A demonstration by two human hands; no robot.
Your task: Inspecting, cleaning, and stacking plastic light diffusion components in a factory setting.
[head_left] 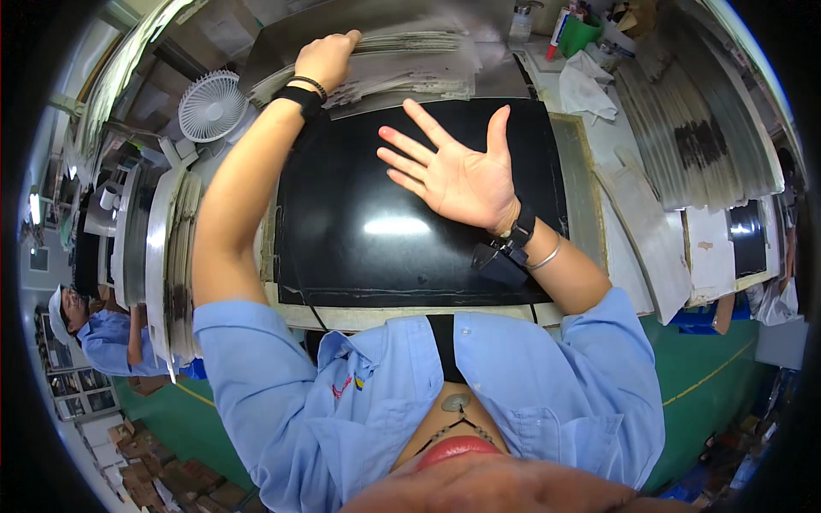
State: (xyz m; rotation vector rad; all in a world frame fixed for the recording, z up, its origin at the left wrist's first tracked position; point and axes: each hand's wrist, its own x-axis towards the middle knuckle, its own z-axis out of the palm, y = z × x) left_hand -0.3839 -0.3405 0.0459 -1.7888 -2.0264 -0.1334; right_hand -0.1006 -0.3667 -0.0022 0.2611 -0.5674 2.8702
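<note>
My right hand (469, 175) is held palm up with its fingers spread, above a glossy black panel (342, 248), and holds nothing. A dark watch-like band with a small black device (505, 256) and a thin bangle are on that wrist. At the far left, my left hand (325, 61) is closed, its fingers curled at the left end of a stack of thin, pale-edged sheets (410, 81). Whether it grips a sheet there is hidden from view. A dark band (299, 98) circles the left wrist.
A white fan (211, 107) stands at the left. White cloth (587, 85), a green container (581, 34) and a red-capped tube (558, 34) lie at the back right. Upright sheet stacks (684, 128) flank the bench. A co-worker in a blue shirt (124, 344) is at the far left.
</note>
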